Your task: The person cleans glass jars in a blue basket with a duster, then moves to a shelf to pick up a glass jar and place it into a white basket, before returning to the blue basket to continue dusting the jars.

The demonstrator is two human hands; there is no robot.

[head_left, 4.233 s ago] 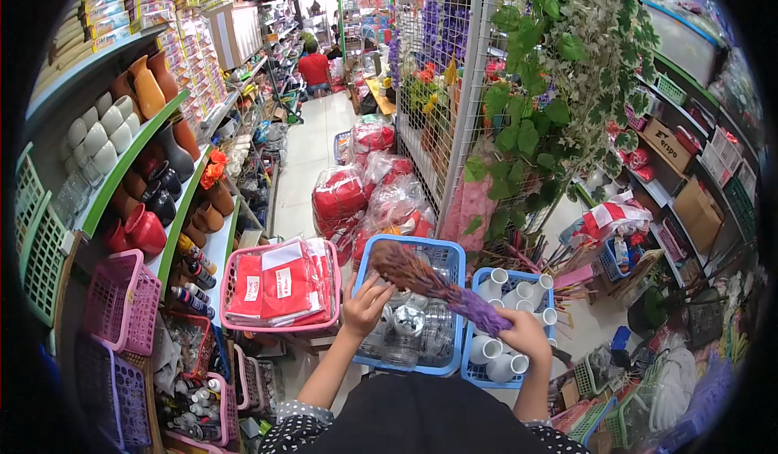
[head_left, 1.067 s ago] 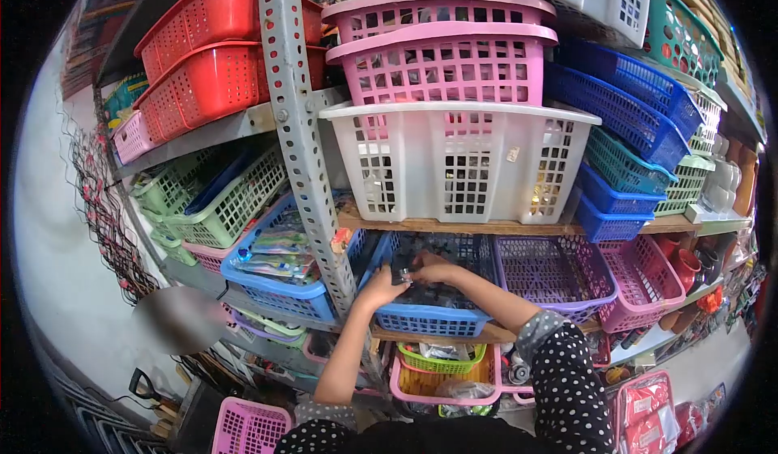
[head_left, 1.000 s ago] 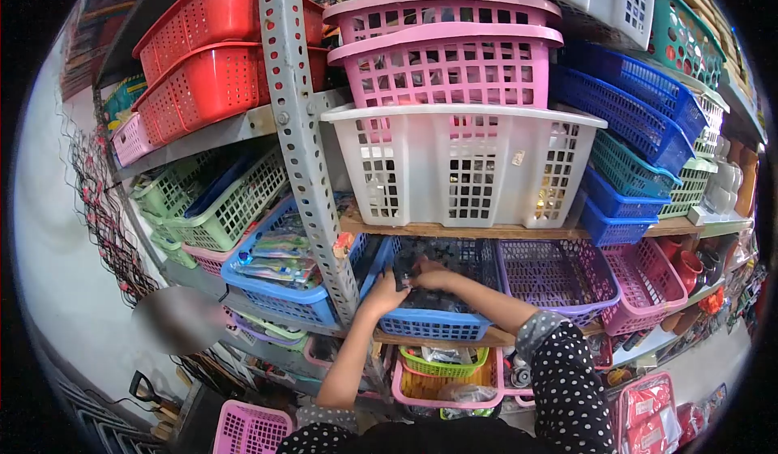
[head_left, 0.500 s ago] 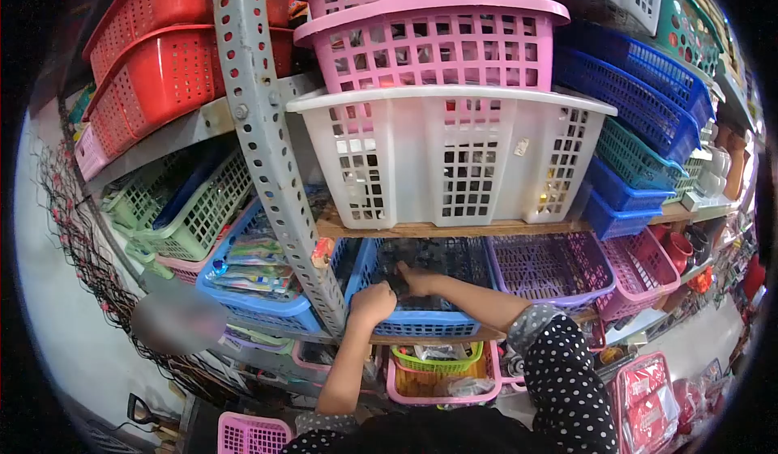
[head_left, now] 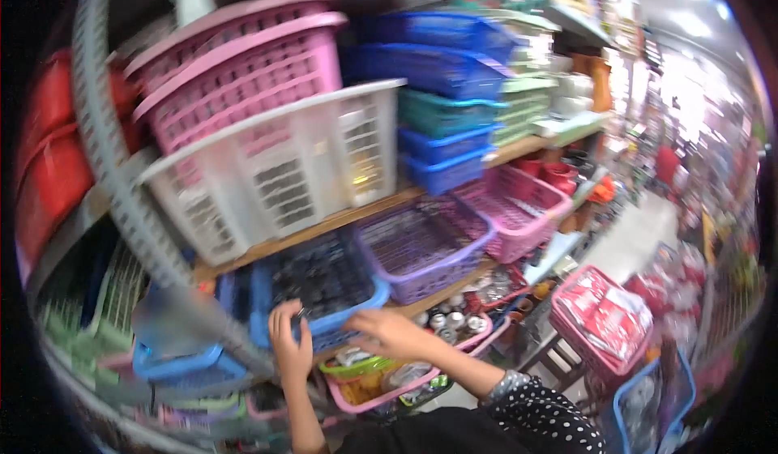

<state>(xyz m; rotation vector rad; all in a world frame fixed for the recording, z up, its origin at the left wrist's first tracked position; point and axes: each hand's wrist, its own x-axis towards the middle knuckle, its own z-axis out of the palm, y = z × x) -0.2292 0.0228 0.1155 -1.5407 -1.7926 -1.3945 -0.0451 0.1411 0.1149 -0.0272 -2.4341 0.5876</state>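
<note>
Left hand (head_left: 289,339) appears to pinch small dark item (head_left: 301,315), identity blurred, before blue basket (head_left: 378,294). Right hand (head_left: 391,334), loosely open, seemingly empty, now out of basket; item thus looks separated from dark pieces (head_left: 312,274) inside. View swung rightward: aisle floor (head_left: 628,234) now shows beyond.

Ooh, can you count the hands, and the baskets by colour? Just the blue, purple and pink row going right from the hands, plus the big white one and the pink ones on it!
Hands: 2 (left hand, right hand)
Blue: 1 (blue basket)
Purple: 1 (purple basket)
Pink: 3 (row one, stacked pair)
White: 1 (white basket)
Total: 8
</note>
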